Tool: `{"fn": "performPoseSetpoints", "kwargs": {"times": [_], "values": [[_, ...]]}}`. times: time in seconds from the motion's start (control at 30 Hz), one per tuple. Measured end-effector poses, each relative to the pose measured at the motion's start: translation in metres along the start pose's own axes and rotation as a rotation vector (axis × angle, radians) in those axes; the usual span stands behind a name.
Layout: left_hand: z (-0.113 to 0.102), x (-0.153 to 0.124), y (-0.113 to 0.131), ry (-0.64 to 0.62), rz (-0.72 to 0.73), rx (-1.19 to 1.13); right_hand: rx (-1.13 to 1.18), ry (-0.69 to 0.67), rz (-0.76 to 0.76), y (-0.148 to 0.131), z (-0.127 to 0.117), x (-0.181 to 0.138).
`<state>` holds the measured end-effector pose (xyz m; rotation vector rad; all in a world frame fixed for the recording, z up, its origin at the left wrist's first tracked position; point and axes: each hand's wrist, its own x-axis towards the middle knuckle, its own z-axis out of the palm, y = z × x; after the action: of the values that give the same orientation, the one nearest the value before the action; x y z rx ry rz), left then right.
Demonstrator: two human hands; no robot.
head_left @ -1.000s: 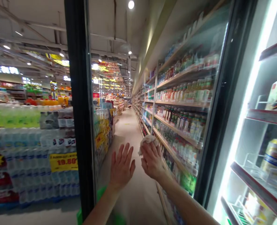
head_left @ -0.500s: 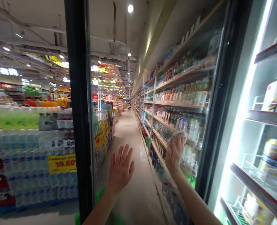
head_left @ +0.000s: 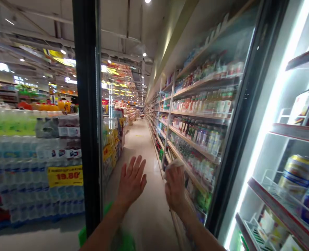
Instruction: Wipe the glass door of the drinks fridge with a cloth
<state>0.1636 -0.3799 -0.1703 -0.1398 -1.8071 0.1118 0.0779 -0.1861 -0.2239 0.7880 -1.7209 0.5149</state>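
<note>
A glass cooler door with a black frame (head_left: 88,115) stands swung open in front of me. My left hand (head_left: 132,179) lies flat against the pane, fingers stretched out, with nothing in it. To its right, my right hand (head_left: 175,188) presses a pale, crumpled cloth (head_left: 174,166) to the glass, its fingers bent over it. The cloth is partly hidden beneath the fingers. Bottles on shelves (head_left: 201,101) and the aisle floor (head_left: 136,139) show in or through the pane.
At the right are lit cooler shelves (head_left: 298,130) with wire guards, cans (head_left: 295,174) and bottles. Stacked bottled drinks (head_left: 13,150) with a yellow price sign (head_left: 65,176) stand at the left, beyond the door frame. Something green (head_left: 123,238) shows low down behind the glass.
My right hand has moved left and down across the glass with the cloth, closer to my left hand. The left hand stays nearly in place; the view has shifted slightly.
</note>
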Motion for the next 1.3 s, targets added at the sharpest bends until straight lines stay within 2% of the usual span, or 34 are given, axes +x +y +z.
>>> {"fn": "performPoseSetpoints", "kwargs": {"times": [0.07, 0.1, 0.2, 0.27, 0.33, 0.4, 0.47, 0.5, 0.6, 0.63, 0.67, 0.77, 0.83, 0.87, 0.93, 1.0, 1.03, 1.13, 1.17, 1.23, 1.3], "values": [[-0.001, 0.0, -0.001, 0.004, 0.014, 0.012, 0.004, -0.111, -0.121, -0.002, 0.001, -0.01], [-0.002, -0.001, -0.001, 0.004, 0.021, 0.018, -0.014, -0.092, -0.101, 0.002, 0.0, -0.013], [-0.002, -0.008, -0.001, -0.007, 0.035, 0.045, -0.092, 0.148, 0.188, 0.019, 0.0, -0.016], [-0.002, -0.016, -0.001, -0.024, 0.047, 0.08, -0.086, 0.211, 0.291, 0.02, 0.001, -0.015], [0.0, -0.023, 0.0, -0.03, 0.063, 0.112, -0.026, 0.089, 0.185, 0.007, 0.005, -0.018], [0.0, -0.027, 0.0, -0.037, 0.069, 0.125, 0.031, -0.084, -0.015, -0.006, 0.006, -0.023], [-0.002, -0.028, 0.001, -0.041, 0.067, 0.111, 0.034, -0.147, -0.107, -0.007, 0.005, -0.026], [-0.004, -0.028, 0.001, -0.043, 0.059, 0.098, 0.015, -0.099, -0.072, -0.003, 0.004, -0.026], [-0.007, -0.027, 0.003, -0.045, 0.035, 0.051, -0.052, 0.15, 0.204, 0.011, 0.0, -0.02], [-0.007, -0.027, 0.003, -0.044, 0.026, 0.04, -0.055, 0.193, 0.264, 0.01, 0.0, -0.018], [-0.006, -0.028, 0.004, -0.044, 0.018, 0.031, -0.04, 0.18, 0.264, 0.006, 0.001, -0.016], [-0.005, -0.03, 0.003, -0.049, -0.005, 0.007, 0.046, -0.049, 0.027, -0.014, 0.004, -0.009], [-0.006, -0.03, 0.002, -0.054, -0.006, -0.001, 0.064, -0.087, -0.06, -0.02, 0.004, -0.002], [-0.008, -0.029, 0.001, -0.057, 0.002, 0.0, 0.054, -0.031, -0.023, -0.02, 0.004, 0.003], [-0.013, -0.027, 0.0, -0.059, 0.027, 0.011, 0.025, 0.149, 0.15, -0.017, 0.003, 0.013], [-0.018, -0.024, 0.0, -0.06, 0.053, 0.041, 0.021, 0.222, 0.258, -0.019, 0.003, 0.02], [-0.019, -0.023, 0.0, -0.057, 0.06, 0.061, 0.032, 0.18, 0.227, -0.022, 0.003, 0.02], [-0.019, -0.025, -0.001, -0.037, 0.082, 0.127, 0.067, -0.037, -0.042, -0.027, 0.005, 0.017], [-0.018, -0.026, -0.001, -0.034, 0.09, 0.145, 0.063, -0.056, -0.086, -0.022, 0.004, 0.016], [-0.014, -0.028, -0.002, -0.034, 0.103, 0.17, 0.03, 0.05, -0.004, -0.002, 0.002, 0.019], [-0.011, -0.03, -0.002, -0.036, 0.108, 0.179, -0.016, 0.244, 0.198, 0.021, -0.003, 0.025]]}}
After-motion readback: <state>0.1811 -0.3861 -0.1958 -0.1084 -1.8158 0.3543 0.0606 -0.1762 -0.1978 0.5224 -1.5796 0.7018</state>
